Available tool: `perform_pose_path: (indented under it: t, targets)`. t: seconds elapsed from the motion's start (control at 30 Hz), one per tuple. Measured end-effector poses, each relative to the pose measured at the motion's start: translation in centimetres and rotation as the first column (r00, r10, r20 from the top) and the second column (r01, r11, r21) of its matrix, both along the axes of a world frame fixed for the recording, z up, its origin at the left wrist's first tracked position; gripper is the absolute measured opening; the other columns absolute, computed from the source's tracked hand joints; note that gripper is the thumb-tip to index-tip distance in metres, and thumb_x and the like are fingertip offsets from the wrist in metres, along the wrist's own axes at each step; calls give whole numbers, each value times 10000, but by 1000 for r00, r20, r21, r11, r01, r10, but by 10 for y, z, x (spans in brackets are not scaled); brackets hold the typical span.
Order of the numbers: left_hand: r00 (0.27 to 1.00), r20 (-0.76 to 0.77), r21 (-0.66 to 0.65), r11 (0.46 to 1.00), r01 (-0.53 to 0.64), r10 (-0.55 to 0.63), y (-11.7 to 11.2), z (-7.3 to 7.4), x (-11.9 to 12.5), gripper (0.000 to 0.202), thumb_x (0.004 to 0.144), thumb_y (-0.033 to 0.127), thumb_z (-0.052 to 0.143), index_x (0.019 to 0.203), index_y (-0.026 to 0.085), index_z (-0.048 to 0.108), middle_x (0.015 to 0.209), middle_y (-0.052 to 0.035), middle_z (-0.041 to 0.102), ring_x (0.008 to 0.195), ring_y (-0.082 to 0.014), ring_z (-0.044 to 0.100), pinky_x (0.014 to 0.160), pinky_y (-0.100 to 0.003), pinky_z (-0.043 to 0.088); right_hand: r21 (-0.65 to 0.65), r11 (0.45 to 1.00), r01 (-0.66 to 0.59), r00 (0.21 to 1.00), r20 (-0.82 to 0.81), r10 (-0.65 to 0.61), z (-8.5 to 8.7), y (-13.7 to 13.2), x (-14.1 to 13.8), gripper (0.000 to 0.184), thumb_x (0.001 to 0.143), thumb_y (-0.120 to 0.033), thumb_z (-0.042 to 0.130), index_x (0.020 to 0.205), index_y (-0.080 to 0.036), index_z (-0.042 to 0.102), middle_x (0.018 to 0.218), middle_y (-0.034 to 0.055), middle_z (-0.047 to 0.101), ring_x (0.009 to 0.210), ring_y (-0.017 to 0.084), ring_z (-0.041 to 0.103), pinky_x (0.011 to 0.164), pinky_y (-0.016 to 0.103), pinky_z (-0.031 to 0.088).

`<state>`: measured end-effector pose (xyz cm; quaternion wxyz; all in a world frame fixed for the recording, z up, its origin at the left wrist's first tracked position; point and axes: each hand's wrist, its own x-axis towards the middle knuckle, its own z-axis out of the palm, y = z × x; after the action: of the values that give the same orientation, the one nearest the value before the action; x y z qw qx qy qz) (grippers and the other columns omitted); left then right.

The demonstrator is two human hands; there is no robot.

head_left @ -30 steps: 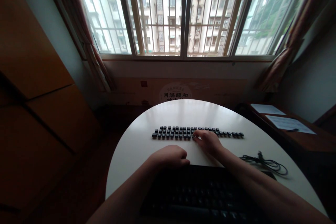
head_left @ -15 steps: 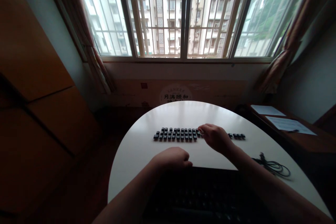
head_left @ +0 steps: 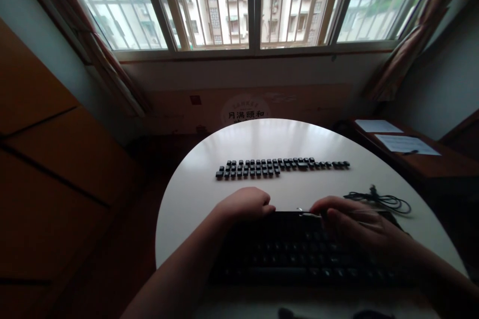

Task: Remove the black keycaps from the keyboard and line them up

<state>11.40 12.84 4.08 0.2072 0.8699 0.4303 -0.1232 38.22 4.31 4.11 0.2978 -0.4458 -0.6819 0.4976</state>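
In the head view, the keyboard (head_left: 284,260) is being supported by the table (head_left: 187,209), its far edge being touched by the left hand (head_left: 247,203), fingers curled; clamping cannot be told. A thin tool (head_left: 310,215) is being pinched by the right hand (head_left: 355,217) over the keyboard. Keyboard being judged stiff, moderately light; edges being preferred for holding. Earlier, the right hand was at the key rows (head_left: 258,173); now these are being left uncovered.

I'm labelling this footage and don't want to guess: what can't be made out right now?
All in the head view:
Loose keycaps: any legends, too small.
Keyboard: far left corner, hidden by the left hand.
Thin tool: its held end, hidden by the right hand.
Dark things at the bottom: cut off by the edge.
Paper sheets: any writing, too small.
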Motion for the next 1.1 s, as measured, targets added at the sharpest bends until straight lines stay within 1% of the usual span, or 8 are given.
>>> perform_pose_path:
  t: [0.1, 0.17, 0.37, 0.6, 0.77, 0.9, 1.0, 1.1]
  targets:
    - [1000, 4, -6, 1000, -15, 15, 1, -3, 0, 409, 927, 514, 447, 909, 200, 707, 849, -84, 699, 708, -211, 594, 644, -312, 428, -74, 993, 97, 987, -123, -106, -31, 0, -7, 357, 934, -524, 553, 1037, -200, 662, 707, 2, 544, 571, 121, 474, 472, 214, 373]
    - [1000, 10, -9, 1000, -19, 19, 3, -5, 0, 415, 924, 523, 445, 903, 201, 707, 844, -81, 697, 703, -208, 587, 640, -312, 424, -112, 981, 157, 972, -160, -174, -42, 2, -12, 333, 929, -512, 544, 931, -192, 634, 660, -14, 515, 536, 113, 444, 454, 207, 344]
    - [1000, -2, 13, 1000, 4, -4, 4, -5, 0, 411, 930, 507, 439, 892, 195, 705, 837, -80, 694, 697, -205, 581, 629, -305, 419, -38, 970, 240, 957, -156, -243, -46, 2, -21, 417, 914, -492, 441, 624, -197, 496, 489, -38, 429, 437, 109, 391, 411, 211, 292]
    - [1000, 0, 27, 1000, 12, -12, 3, -4, 0, 406, 935, 505, 441, 889, 194, 699, 836, -77, 692, 702, -204, 585, 638, -303, 420, -11, 953, 304, 944, -129, -303, -56, 0, -21, 448, 920, -531, 430, 635, -199, 526, 449, -43, 448, 401, 110, 411, 406, 209, 302]
    - [1000, 1, 38, 999, 20, -20, 4, -6, 0, 411, 936, 508, 439, 892, 195, 701, 837, -80, 692, 705, -205, 583, 650, -307, 421, -12, 957, 289, 953, -96, -289, -56, 3, -22, 458, 926, -541, 415, 630, -205, 510, 447, -43, 441, 395, 109, 388, 400, 211, 281]
    - [1000, 13, 27, 1000, 13, -13, 2, -4, 0, 406, 937, 503, 445, 882, 189, 697, 830, -77, 689, 684, -196, 578, 623, -300, 412, 13, 971, 237, 970, -53, -236, -57, 5, -20, 470, 944, -532, 377, 617, -210, 478, 457, -51, 388, 406, 106, 352, 405, 213, 265]
    - [1000, 16, 24, 1000, 10, -10, 1, -1, 0, 394, 939, 496, 453, 880, 191, 695, 833, -71, 690, 688, -194, 581, 617, -298, 411, 84, 984, 159, 987, -3, -159, -59, 5, -17, 456, 971, -501, 368, 629, -210, 445, 493, -56, 356, 438, 104, 334, 421, 214, 251]
    - [1000, 10, 18, 1000, 4, -4, 1, 0, 1, 394, 939, 500, 457, 880, 191, 694, 838, -69, 689, 697, -194, 586, 616, -295, 410, 205, 975, 88, 991, 78, -106, -59, 2, -16, 435, 992, -445, 370, 629, -209, 411, 519, -54, 353, 461, 103, 334, 452, 226, 258]
